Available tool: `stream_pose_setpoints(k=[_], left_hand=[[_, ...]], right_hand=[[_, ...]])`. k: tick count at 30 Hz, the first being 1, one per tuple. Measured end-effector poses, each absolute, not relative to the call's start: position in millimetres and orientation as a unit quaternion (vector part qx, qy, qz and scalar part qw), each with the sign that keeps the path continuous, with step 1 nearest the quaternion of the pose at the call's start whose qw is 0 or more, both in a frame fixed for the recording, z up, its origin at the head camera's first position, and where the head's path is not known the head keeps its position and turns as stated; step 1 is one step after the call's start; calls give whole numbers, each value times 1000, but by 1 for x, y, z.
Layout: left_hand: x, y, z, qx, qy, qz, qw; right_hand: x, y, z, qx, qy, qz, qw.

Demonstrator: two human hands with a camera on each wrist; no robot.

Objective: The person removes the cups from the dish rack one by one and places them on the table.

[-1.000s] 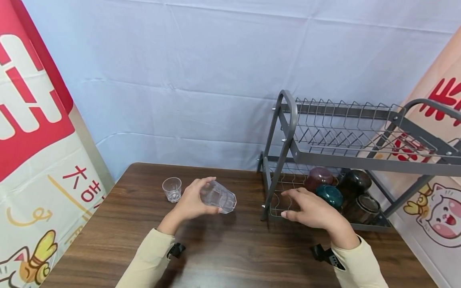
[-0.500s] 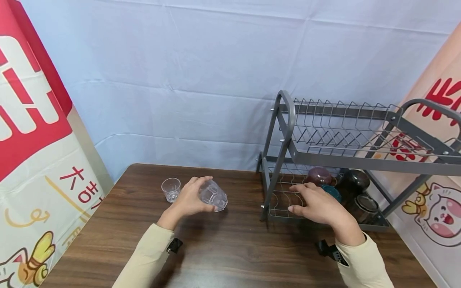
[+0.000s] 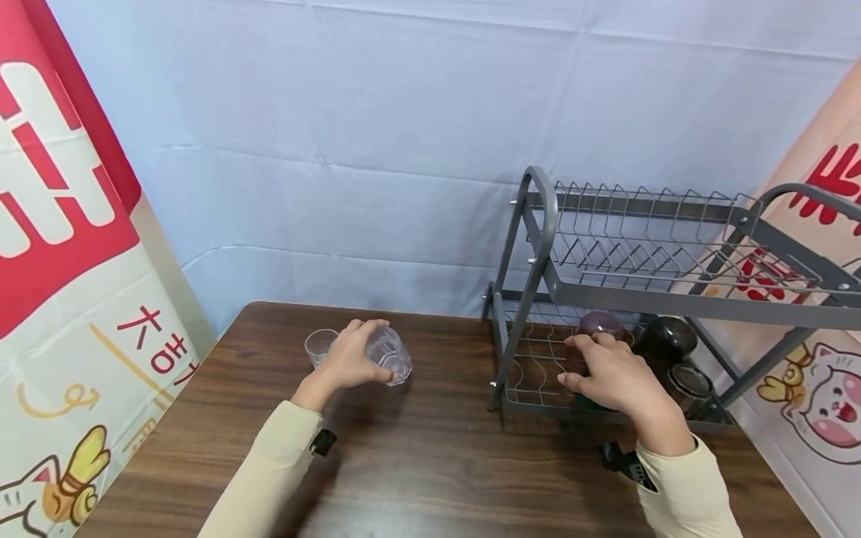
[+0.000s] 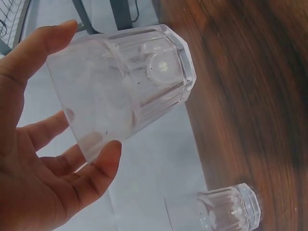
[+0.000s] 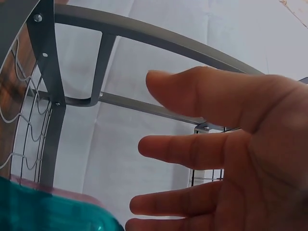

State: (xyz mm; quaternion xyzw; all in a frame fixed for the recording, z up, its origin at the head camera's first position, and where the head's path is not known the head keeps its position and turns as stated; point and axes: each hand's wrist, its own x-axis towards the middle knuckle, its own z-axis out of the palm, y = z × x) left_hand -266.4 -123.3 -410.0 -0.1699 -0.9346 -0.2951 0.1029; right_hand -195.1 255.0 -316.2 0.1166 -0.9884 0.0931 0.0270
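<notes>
My left hand [image 3: 348,359] grips a clear drinking glass [image 3: 390,356] near its rim, thumb on one side and fingers on the other. The glass [image 4: 120,79] is tilted above the table, its faceted base toward the tabletop. Just left of that hand stands a smaller-looking clear glass [image 3: 319,344], partly hidden by the hand in the head view. My right hand [image 3: 615,377] holds nothing, fingers extended and spread, in front of the lower shelf of the dish rack [image 3: 673,299]. Close by it is a teal cup [image 5: 53,207], largely covered by the hand in the head view.
On the rack's lower shelf sit a purple cup [image 3: 601,323], a dark cup [image 3: 666,338] and a smoky glass [image 3: 690,385]. The rack's left upright [image 3: 521,321] rises between the hands. A wooden table [image 3: 430,471] carries everything, with a pale cloth [image 3: 350,149] hanging behind.
My left hand has moved left with the glass, which now has its base turned more downward. My right hand has shifted right along the rack, covering the teal cup.
</notes>
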Motion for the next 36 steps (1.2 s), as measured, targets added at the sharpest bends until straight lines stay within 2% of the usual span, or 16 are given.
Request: stream_pose_setpoints(k=[36], left_hand=[[-291,-130,-412,-132,-960,-234,76]], right_hand=[[-202,286,-318,37,-997,75,-2]])
